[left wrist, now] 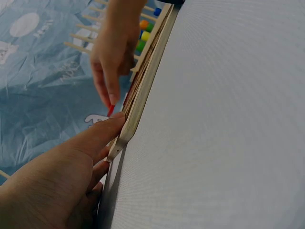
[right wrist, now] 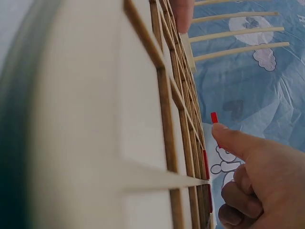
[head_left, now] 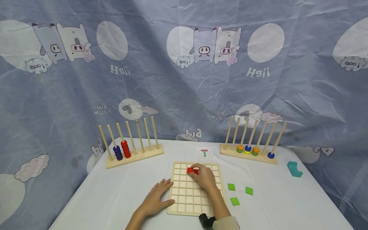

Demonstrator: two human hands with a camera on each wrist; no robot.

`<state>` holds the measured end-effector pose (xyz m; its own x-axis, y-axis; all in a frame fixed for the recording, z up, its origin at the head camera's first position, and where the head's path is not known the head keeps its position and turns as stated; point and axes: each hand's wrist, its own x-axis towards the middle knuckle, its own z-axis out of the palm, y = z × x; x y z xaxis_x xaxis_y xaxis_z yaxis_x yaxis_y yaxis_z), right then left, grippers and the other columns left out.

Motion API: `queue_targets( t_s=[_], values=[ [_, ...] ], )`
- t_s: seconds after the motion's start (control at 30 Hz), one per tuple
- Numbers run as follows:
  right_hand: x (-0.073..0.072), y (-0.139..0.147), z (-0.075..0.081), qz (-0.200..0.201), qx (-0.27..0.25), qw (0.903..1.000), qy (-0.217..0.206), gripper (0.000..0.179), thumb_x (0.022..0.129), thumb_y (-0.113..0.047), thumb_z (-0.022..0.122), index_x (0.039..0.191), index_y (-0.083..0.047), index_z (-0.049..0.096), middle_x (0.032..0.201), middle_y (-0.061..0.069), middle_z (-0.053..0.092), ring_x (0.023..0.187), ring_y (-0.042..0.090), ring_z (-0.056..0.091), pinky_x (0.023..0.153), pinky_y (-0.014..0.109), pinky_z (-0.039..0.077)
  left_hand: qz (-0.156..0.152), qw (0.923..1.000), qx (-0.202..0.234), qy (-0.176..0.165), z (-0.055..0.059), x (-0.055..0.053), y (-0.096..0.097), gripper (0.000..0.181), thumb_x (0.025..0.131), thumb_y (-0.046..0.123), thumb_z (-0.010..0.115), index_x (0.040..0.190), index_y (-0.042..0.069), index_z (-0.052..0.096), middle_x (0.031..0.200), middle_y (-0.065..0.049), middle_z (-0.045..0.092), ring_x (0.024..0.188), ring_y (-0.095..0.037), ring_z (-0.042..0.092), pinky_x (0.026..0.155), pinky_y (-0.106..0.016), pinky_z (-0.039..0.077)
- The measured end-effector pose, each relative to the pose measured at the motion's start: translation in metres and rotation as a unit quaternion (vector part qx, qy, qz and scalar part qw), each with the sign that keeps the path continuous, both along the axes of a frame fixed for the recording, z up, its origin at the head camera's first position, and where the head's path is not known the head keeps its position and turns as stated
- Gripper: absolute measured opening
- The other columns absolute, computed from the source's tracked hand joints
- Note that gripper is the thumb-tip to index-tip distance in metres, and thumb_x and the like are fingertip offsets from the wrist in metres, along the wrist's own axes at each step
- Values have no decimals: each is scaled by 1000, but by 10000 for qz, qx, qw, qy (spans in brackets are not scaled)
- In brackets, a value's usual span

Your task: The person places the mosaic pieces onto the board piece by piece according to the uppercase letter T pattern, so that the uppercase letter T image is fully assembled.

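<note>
Right hand (head_left: pixel 205 178), lower centre of head view: thumb and fingers pinch red tile (right wrist: pixel 214 117) above upper rows of grid board (head_left: pixel 181 213). Left hand (head_left: pixel 155 199), fingers extended, touches board's left edge. Green tiles (head_left: pixel 234 201) lie right.

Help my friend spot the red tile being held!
Find the wooden grid board on the white table. Near its far edge is the right hand, with a red tile in its grip. That tile is raised; other red tiles lie in the board.
</note>
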<state>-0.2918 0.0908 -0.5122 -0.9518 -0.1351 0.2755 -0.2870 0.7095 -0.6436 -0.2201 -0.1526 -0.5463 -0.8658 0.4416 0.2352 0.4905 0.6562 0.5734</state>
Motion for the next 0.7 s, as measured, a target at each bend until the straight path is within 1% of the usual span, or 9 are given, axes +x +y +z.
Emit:
queue_targets(
  t_s=[0.23, 0.33, 0.43, 0.63, 0.7],
  values=[
    [-5, 2, -13, -47, 17, 10000, 79, 30, 77, -28, 75, 104, -16, 68, 48, -8, 34, 47, 8, 24, 41, 23, 20, 29, 10000, -73, -31, -3, -2, 0, 72, 84, 52, 58, 140, 10, 41, 146, -8, 34, 136, -33, 22, 108, -54, 15],
    [-6, 1, -14, -110, 58, 9998, 140, 30, 77, -28, 75, 104, -17, 68, 47, -7, 33, 46, 8, 24, 40, 24, 21, 28, 10000, -65, -29, -3, -3, -1, 72, 84, 53, 58, 140, 10, 41, 146, -8, 34, 135, -33, 23, 108, -54, 15],
    [-7, 0, -14, -138, 140, 9997, 113, 30, 77, -29, 74, 104, -18, 68, 48, -8, 31, 46, 8, 23, 40, 24, 20, 24, 10000, -59, -23, -3, -3, -1, 72, 84, 53, 58, 139, 10, 41, 146, -8, 35, 135, -34, 23, 108, -54, 15],
    [-6, 0, -15, -150, 273, 9995, 110, 29, 78, -31, 74, 104, -20, 68, 49, -8, 30, 45, 8, 24, 39, 24, 20, 8, 10000, -39, -17, -2, -2, 0, 72, 84, 51, 59, 139, 9, 41, 145, -10, 35, 135, -35, 23, 108, -55, 15],
    [-5, 0, -15, -150, 308, 9993, 116, 29, 78, -31, 73, 104, -20, 68, 49, -9, 30, 45, 8, 24, 39, 24, 20, 4, 10000, -37, 33, -2, -1, 0, 71, 84, 51, 59, 139, 9, 41, 145, -10, 35, 135, -36, 23, 107, -56, 15]
  ],
)
